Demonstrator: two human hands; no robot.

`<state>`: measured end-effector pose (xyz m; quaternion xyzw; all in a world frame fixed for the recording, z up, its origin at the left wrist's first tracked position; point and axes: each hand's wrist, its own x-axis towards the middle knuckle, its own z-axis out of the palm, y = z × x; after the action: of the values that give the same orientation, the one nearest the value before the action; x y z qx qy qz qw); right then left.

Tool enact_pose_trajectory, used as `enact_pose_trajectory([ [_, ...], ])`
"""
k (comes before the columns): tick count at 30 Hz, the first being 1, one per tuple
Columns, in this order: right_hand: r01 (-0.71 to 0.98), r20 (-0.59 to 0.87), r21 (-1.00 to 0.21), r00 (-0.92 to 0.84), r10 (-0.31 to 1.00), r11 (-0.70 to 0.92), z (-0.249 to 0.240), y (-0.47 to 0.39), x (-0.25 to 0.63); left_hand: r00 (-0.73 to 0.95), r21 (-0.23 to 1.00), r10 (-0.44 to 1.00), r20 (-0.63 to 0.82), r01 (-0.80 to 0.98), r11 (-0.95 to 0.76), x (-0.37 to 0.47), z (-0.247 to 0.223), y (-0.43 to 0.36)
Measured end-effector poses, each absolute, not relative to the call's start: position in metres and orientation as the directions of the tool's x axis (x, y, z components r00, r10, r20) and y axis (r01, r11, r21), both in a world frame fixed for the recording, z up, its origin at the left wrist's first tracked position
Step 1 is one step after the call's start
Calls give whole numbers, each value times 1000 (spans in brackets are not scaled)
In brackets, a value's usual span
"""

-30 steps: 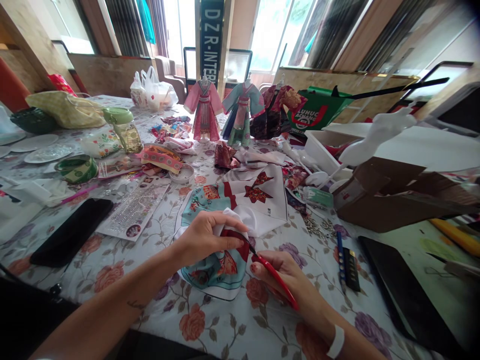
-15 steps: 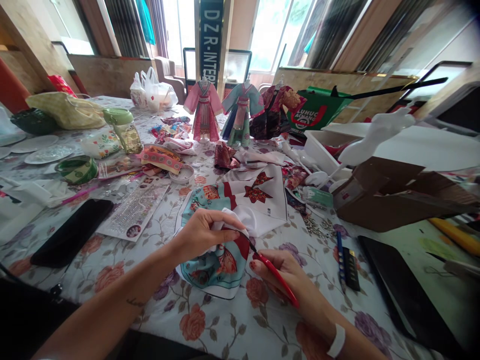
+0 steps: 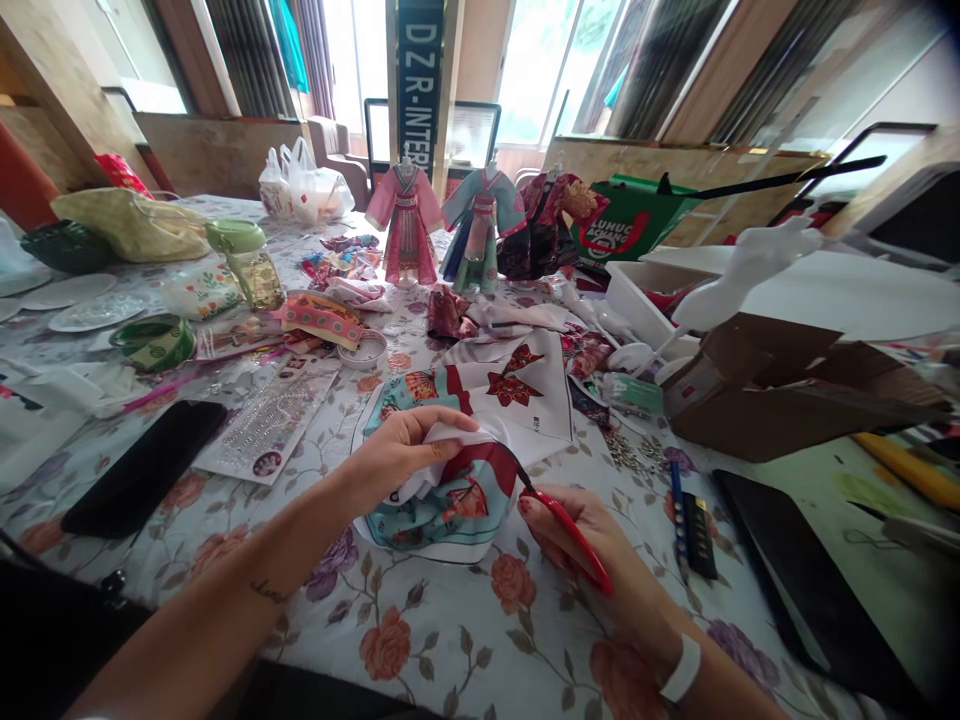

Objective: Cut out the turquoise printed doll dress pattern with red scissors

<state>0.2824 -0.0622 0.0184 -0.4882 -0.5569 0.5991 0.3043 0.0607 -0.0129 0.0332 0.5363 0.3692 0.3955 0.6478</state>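
Note:
My left hand point(image 3: 409, 450) pinches a fold of printed fabric point(image 3: 491, 495), its white underside turned up at the thumb. The cloth is white, turquoise and dark red with fan motifs, and part of it lies flat with a red bow-like print. In my right hand point(image 3: 574, 540) are scissors with red handles point(image 3: 574, 535). Their dark blades point up and left, at the edge of the raised cloth beside the dark red area. How far the blades are apart I cannot tell.
A black phone point(image 3: 142, 465) and a sheet of stick-on gems point(image 3: 270, 415) lie left. Farther back stand small dressed mannequins point(image 3: 405, 225). To the right are a blue pencil point(image 3: 679, 520), a black tablet-like object point(image 3: 810, 590) and a cardboard box point(image 3: 795, 390).
The scissors and my right hand have shifted slightly right and up. My left hand has moved a little left, and the held cloth is lifted and spread more, showing more dark red.

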Motion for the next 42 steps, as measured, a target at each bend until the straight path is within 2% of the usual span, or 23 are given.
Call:
enact_pose_trajectory([
  [3,197,-230,-965,-325,917,-173,18,-62,285,460,981,885,-69,-129,143,62,35,-13],
  [7,201,-217,-967,-328,919,-157,21,-62,285,410,980,909,-73,-139,142,62,36,-13],
  [12,230,-285,-950,-349,893,-213,29,-64,277,393,894,914,-103,-367,259,58,34,-11],
  [15,278,-311,-935,-344,886,-220,31,-66,273,405,864,906,-120,-407,296,57,36,-12],
  [17,279,-316,-934,-350,882,-224,31,-66,272,423,891,898,-120,-354,285,56,37,-13],
  [22,284,-312,-934,-361,879,-215,30,-65,272,478,981,877,-51,-141,134,58,35,-14],
  [29,291,-308,-933,-353,884,-209,28,-65,270,392,987,916,-80,-99,129,62,32,-13],
  [33,308,-302,-931,-358,883,-194,23,-63,272,384,995,918,-101,30,97,63,33,-17],
  [38,307,-322,-927,-365,873,-213,22,-62,271,353,991,936,-20,129,-27,66,30,-20],
  [42,290,-307,-934,-356,883,-208,27,-61,270,337,983,941,-9,176,-54,67,31,-20],
])
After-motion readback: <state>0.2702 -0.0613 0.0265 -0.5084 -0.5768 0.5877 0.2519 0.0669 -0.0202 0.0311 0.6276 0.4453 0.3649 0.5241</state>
